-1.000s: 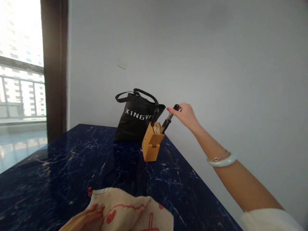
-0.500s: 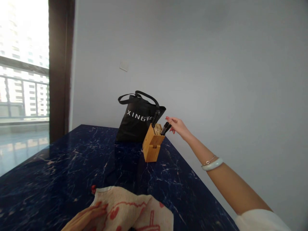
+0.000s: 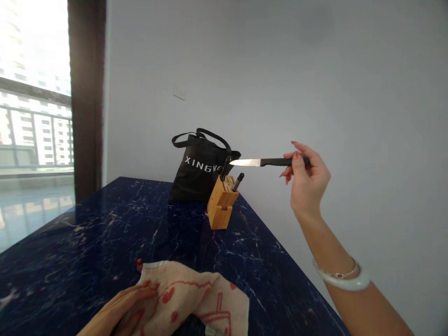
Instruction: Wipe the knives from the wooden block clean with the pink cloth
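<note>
Two hands are apart: the right hand (image 3: 308,182) pinches a black-handled paring knife (image 3: 269,162) with its fingertips, level in the air beside the bamboo knife block (image 3: 220,204); the left hand (image 3: 117,310) lies flat, fingers together, on a printed towel (image 3: 196,294).

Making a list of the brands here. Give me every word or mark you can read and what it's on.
"XINGV": white letters on the black tote bag, the rest hidden behind a knife handle.
Red marks on the towel: drawings, no words.
The knife in the right hand and the wooden block: nothing readable.
</note>
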The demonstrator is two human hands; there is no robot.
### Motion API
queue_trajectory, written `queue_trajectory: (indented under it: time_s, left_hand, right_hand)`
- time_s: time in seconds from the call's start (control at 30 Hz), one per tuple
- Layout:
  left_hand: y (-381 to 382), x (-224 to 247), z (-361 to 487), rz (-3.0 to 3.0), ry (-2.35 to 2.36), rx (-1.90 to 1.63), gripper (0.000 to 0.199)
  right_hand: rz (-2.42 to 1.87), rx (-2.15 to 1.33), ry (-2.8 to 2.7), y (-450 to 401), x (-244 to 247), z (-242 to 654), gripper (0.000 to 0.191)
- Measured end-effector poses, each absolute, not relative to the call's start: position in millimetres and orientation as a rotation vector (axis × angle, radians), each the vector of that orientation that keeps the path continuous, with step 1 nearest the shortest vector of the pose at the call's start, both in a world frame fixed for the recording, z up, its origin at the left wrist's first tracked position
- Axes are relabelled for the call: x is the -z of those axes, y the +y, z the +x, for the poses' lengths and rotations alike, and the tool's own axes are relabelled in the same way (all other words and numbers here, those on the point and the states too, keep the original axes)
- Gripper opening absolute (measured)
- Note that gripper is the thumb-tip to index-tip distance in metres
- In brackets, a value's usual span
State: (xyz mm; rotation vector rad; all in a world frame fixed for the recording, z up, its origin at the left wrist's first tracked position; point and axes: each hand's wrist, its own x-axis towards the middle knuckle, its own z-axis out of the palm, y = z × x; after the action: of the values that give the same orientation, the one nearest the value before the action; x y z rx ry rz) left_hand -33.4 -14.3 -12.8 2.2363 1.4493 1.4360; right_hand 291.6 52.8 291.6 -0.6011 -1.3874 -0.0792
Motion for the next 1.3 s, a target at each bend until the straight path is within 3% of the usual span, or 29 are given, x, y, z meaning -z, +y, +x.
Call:
queue_trajectory:
  time_s: [0.27, 0.47, 0.57, 0.7, 0.87, 0.97, 1.3]
  left_hand:
    - [-23, -47, -25, 2.020, 1.358, -1.226, 0.028]
    - [-25, -76, 34, 1.247, 0.813, -1.456, 0.032]
    - [-19, -81, 39, 0.936, 0.701, -1.585, 0.027]
    - [-8, -80, 13, 0.738, 0.812, -1.742, 0.021]
    - [-10, -71, -13, 0.823, 0.957, -1.767, 0.016]
    - [-19, -64, -14, 0.880, 0.967, -1.702, 0.017]
    - [-30, -47, -9, 1.155, 0.993, -1.343, 0.028]
  right_hand:
    - [-0.664, -0.995, -1.209, 19, -148, 211, 0.033]
    - [-0.666, -1.332, -1.136, -9, -98, 142, 0.032]
    - [-0.702, -1.221, -1.297, -11, -86, 126, 0.035]
    - [-0.880, -0.792, -1.552, -10, -76, 126, 0.042]
    - [-0.715, -0.544, -2.184, -22, -67, 128, 0.013]
    - [-0.620, -0.426, -2.421, -28, -58, 127, 0.009]
    - [-0.828, -0.282, -2.236, 13, -46, 163, 0.008]
